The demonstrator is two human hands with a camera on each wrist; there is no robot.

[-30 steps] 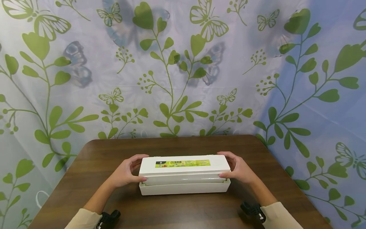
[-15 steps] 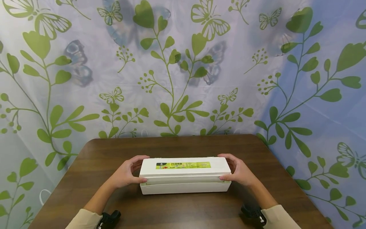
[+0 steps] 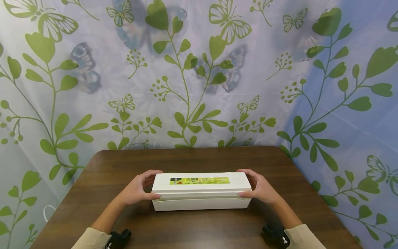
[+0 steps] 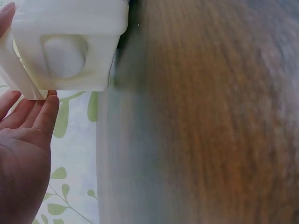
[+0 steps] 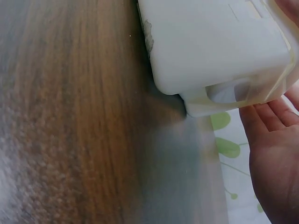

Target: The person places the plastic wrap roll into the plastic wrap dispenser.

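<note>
A long white cling film dispenser (image 3: 202, 204) lies lengthwise across the brown table, with a green and yellow label (image 3: 199, 180) on its lid (image 3: 239, 178). My left hand (image 3: 136, 190) grips the lid's left end, thumb at the front edge and fingers behind. At the other end my right hand (image 3: 262, 186) holds the lid in the same way. A thin seam shows between lid and base along the front. In the left wrist view, a round recess marks the dispenser's end wall (image 4: 100, 60). Clear tape or film shows near the fingers on the dispenser (image 5: 210, 46) in the right wrist view.
The wooden table (image 3: 199, 228) has rounded far corners. Behind it hangs a pale curtain (image 3: 199, 86) printed with green leaves and butterflies. Each wrist wears a black strap device, such as the left one (image 3: 119, 238).
The lid has come down at the front under both hands. The gap that showed a shiny strip above the base has narrowed to a thin seam.
</note>
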